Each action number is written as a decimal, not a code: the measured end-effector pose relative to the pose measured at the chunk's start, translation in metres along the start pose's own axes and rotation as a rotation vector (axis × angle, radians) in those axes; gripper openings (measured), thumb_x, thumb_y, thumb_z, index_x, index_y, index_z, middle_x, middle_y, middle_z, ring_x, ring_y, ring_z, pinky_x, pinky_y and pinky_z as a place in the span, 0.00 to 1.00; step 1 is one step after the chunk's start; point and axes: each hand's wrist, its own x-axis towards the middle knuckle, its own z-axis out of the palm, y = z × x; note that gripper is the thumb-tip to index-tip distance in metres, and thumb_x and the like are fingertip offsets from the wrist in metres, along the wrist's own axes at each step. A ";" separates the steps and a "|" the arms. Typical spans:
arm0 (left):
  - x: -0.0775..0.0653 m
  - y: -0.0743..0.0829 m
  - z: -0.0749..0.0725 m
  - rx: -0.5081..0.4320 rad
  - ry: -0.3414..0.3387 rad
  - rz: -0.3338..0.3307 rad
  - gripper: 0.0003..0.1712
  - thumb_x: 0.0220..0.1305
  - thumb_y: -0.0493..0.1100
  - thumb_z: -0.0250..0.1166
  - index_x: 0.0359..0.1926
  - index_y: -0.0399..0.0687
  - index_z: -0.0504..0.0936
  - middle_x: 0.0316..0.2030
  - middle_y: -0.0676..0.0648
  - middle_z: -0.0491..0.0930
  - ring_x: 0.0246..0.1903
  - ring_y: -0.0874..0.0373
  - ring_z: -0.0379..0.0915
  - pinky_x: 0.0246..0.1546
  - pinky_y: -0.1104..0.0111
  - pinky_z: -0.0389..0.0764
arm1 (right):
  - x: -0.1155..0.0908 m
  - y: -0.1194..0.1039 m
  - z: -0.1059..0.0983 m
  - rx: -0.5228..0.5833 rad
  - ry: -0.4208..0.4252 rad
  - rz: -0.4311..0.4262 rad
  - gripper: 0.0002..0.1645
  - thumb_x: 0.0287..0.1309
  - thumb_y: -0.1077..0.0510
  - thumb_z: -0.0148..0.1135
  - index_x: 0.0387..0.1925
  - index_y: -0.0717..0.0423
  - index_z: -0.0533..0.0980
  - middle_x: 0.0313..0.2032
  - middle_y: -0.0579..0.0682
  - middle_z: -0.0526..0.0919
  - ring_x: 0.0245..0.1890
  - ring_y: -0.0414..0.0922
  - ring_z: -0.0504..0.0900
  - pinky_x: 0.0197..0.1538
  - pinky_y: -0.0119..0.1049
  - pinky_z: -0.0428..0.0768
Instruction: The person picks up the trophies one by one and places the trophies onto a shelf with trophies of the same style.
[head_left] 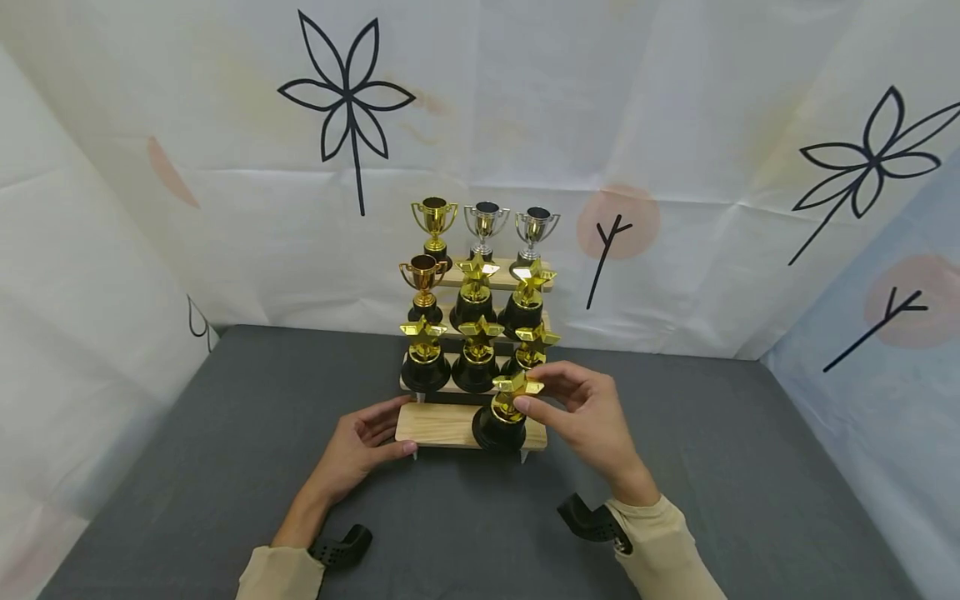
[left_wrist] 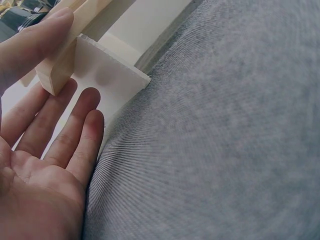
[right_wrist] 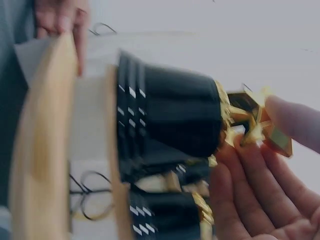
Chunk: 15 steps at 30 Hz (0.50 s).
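A tiered wooden display stand [head_left: 435, 425] stands in front of me, its bottom step largely bare. My right hand [head_left: 592, 412] pinches a gold star trophy [head_left: 501, 427] by its star, thumb on one side and fingers on the other. The trophy's black base is over the right part of the bottom step, slightly tilted in the head view. At the left end of that step is my left hand [head_left: 356, 454]. Seen from the left wrist, its thumb and fingertips lie on opposite sides of the board end [left_wrist: 57, 75], beside a white support [left_wrist: 107, 70].
Several more star trophies [head_left: 424, 358] fill the step above and part of the one behind it, beside a bronze-coloured cup [head_left: 423, 287]. A gold cup [head_left: 434, 221] and two silver cups [head_left: 534, 229] stand on top. Grey cloth [head_left: 285, 400] covers the table; a patterned white curtain [head_left: 225, 233] hangs behind.
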 end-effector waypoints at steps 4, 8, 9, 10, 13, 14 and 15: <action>0.000 -0.001 -0.001 -0.011 -0.007 0.005 0.42 0.56 0.33 0.77 0.71 0.35 0.70 0.66 0.35 0.72 0.60 0.60 0.75 0.62 0.70 0.77 | 0.001 0.007 0.021 0.023 0.022 0.002 0.18 0.53 0.71 0.74 0.47 0.66 0.82 0.42 0.58 0.86 0.44 0.44 0.86 0.51 0.40 0.86; 0.000 -0.001 -0.001 -0.022 -0.018 0.006 0.42 0.57 0.33 0.76 0.71 0.35 0.69 0.67 0.34 0.72 0.60 0.61 0.75 0.62 0.70 0.77 | 0.003 0.014 0.038 0.037 0.014 -0.010 0.18 0.54 0.70 0.74 0.47 0.66 0.82 0.43 0.58 0.85 0.45 0.45 0.86 0.51 0.42 0.86; 0.000 0.000 -0.001 -0.023 -0.021 0.007 0.42 0.57 0.33 0.76 0.71 0.35 0.69 0.67 0.34 0.71 0.60 0.61 0.75 0.62 0.70 0.77 | 0.004 0.015 0.042 0.037 0.012 -0.015 0.18 0.54 0.70 0.74 0.47 0.66 0.82 0.43 0.58 0.85 0.45 0.46 0.86 0.51 0.42 0.86; 0.000 0.000 -0.001 -0.025 -0.023 0.007 0.42 0.57 0.33 0.76 0.71 0.35 0.69 0.67 0.34 0.71 0.60 0.61 0.75 0.62 0.70 0.77 | 0.005 0.016 0.045 0.037 0.010 -0.022 0.18 0.54 0.70 0.74 0.47 0.67 0.82 0.43 0.59 0.85 0.45 0.47 0.86 0.51 0.43 0.86; 0.000 0.000 -0.001 -0.029 -0.028 0.012 0.42 0.58 0.32 0.76 0.72 0.34 0.68 0.67 0.34 0.71 0.60 0.61 0.75 0.62 0.70 0.77 | 0.008 0.019 0.055 0.039 0.001 -0.036 0.18 0.55 0.69 0.74 0.48 0.66 0.82 0.42 0.59 0.85 0.44 0.50 0.86 0.50 0.44 0.87; 0.000 0.000 -0.001 -0.031 -0.031 0.015 0.42 0.58 0.32 0.75 0.72 0.34 0.68 0.67 0.34 0.71 0.60 0.61 0.75 0.62 0.70 0.77 | 0.009 0.020 0.058 0.039 -0.001 -0.041 0.18 0.55 0.69 0.74 0.48 0.66 0.82 0.42 0.59 0.86 0.44 0.51 0.86 0.49 0.44 0.87; 0.000 0.000 -0.001 -0.033 -0.034 0.018 0.42 0.58 0.32 0.75 0.72 0.34 0.68 0.66 0.34 0.71 0.60 0.60 0.75 0.62 0.70 0.77 | 0.010 0.021 0.061 0.037 -0.003 -0.045 0.18 0.55 0.69 0.74 0.48 0.66 0.82 0.41 0.59 0.86 0.44 0.52 0.86 0.50 0.44 0.87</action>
